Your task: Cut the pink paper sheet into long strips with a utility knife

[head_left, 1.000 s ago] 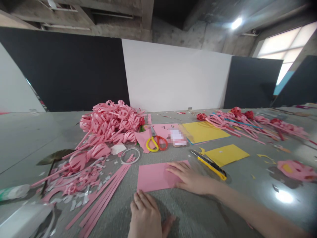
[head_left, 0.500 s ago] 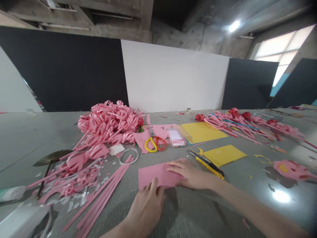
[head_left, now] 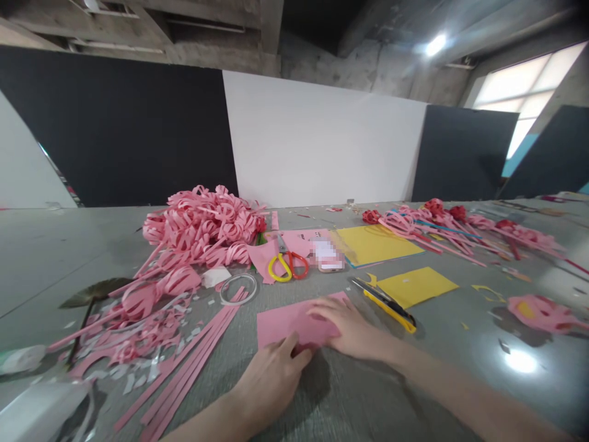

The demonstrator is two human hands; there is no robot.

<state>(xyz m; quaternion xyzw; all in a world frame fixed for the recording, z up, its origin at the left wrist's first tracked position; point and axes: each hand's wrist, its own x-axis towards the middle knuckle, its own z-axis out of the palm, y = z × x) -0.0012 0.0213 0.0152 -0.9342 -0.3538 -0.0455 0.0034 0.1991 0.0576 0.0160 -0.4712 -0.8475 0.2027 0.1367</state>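
Observation:
A rectangular sheet of pink paper [head_left: 283,324] lies on the grey surface in front of me. My right hand [head_left: 347,325] rests across its right part, fingers stretched out and fairly flat. At the near edge of the sheet, my left hand [head_left: 276,376] has its fingers bent and closed on the paper; its fingertips are partly hidden. Right of the sheet lies a yellow-and-black utility knife [head_left: 386,306]. Beyond it are scissors [head_left: 288,265] with one yellow and one red handle, beside a phone [head_left: 327,255].
A heap of pink paper-strip flowers [head_left: 207,224] stands at the back left. Loose pink strips [head_left: 193,368] and a clear tape ring [head_left: 238,290] lie left of the sheet. Yellow paper [head_left: 414,286] sits beyond the knife, with more paper flowers [head_left: 442,224] at the back right.
My left hand has turned and slid slightly right along the paper's near edge, its fingers bending lower. My right hand has shifted slightly left on the sheet.

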